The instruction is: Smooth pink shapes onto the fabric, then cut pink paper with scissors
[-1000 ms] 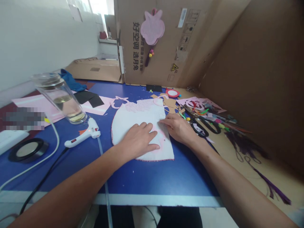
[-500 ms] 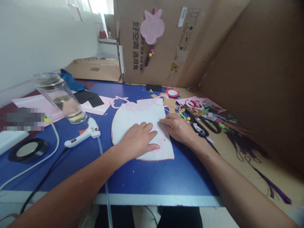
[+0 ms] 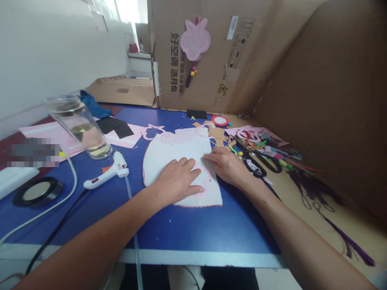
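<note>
A white piece of cloth with a reddish edging lies flat in front of me on the blue tabletop. Faint pink shapes show on its right part, and a thin pale pink cutout lies along its far edge. My left hand rests palm down on the cloth, thumb spread to the right. From the right side, my right hand touches the cloth near its right edge with outstretched fingertips; its lower fingers are partly hidden. Neither hand visibly grips anything.
At left are a white hot glue gun, a glass jar of liquid and a roll of black tape. Scissors, paper scraps and purple tassels lie at right. Cardboard stands behind.
The view has shifted slightly, so everything sits a little lower in the picture. Both hands stay almost where they were on the cloth.
</note>
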Tool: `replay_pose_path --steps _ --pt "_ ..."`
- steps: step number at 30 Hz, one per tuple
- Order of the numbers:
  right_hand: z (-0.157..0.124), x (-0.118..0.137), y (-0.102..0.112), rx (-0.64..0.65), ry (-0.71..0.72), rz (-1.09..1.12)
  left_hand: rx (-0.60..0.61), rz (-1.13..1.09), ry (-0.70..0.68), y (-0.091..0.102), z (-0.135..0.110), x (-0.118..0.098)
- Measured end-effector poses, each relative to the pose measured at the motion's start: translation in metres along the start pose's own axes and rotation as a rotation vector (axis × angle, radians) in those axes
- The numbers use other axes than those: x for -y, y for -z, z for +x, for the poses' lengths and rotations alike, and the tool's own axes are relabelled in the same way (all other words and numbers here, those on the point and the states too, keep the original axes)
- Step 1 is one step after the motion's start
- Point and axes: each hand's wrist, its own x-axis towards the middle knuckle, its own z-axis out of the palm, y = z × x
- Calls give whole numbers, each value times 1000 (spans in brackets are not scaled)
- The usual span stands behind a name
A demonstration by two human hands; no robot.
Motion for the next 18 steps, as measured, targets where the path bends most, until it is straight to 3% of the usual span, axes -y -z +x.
replay_pose_path --steps 18 --pt "1 1 -2 -13 26 4 41 -31 38 9 -1 -4"
